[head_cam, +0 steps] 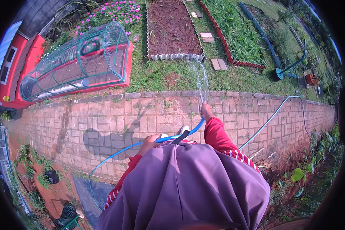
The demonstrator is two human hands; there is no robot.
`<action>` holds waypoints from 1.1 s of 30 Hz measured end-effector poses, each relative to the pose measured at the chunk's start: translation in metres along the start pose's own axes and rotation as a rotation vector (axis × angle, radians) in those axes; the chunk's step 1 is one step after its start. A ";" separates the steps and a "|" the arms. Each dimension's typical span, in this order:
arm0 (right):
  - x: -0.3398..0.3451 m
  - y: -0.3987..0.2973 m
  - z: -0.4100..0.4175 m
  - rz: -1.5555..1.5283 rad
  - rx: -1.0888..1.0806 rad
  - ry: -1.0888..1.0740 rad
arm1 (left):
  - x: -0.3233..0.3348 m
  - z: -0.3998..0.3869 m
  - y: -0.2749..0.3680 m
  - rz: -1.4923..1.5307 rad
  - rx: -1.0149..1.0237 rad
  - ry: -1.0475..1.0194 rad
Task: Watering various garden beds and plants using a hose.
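Note:
My right hand (206,111) grips the outlet end of a blue garden hose (196,128) out in front of me. Water (201,76) sprays from it in split streams towards the near edge of a bare soil bed (172,31) bordered with white corrugated edging (176,56). At my waist, my left hand (150,143) holds the hose further back along its length; the fingers are partly hidden by it. From there the hose curves left and down past my side. A dark strap (180,137) hangs across the hose near my shoes.
I stand on a brick-paved path (120,115) with a raised kerb. Left stands a wire-mesh cage (83,54) on a red base. A planted bed (233,31) with red edging lies right. Another hose (268,122) crosses the path, and a blue-green stand (279,74) is beyond the kerb.

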State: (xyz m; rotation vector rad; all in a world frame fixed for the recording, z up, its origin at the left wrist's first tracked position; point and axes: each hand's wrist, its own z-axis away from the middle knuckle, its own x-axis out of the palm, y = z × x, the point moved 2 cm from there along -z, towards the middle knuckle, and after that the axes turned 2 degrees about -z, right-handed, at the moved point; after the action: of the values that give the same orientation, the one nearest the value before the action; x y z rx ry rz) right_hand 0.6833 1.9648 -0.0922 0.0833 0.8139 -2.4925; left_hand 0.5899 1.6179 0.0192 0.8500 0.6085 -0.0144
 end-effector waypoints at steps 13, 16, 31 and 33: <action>0.038 -0.008 0.027 0.154 -0.041 -0.121 | -0.009 0.004 -0.026 -0.058 0.009 0.043; 0.045 -0.010 0.030 0.186 -0.068 -0.151 | -0.010 0.005 -0.031 -0.053 -0.011 0.045; 0.029 -0.010 0.017 0.082 -0.081 -0.014 | -0.018 0.001 -0.013 -0.056 0.018 0.044; 0.028 -0.012 0.018 0.107 -0.096 0.058 | -0.019 -0.001 -0.012 -0.082 0.030 0.040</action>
State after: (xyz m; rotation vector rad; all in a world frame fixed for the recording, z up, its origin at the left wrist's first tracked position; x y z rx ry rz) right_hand 0.6553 1.9501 -0.0766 0.1618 0.9264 -2.3566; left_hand 0.5708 1.6063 0.0196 0.8555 0.6821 -0.0815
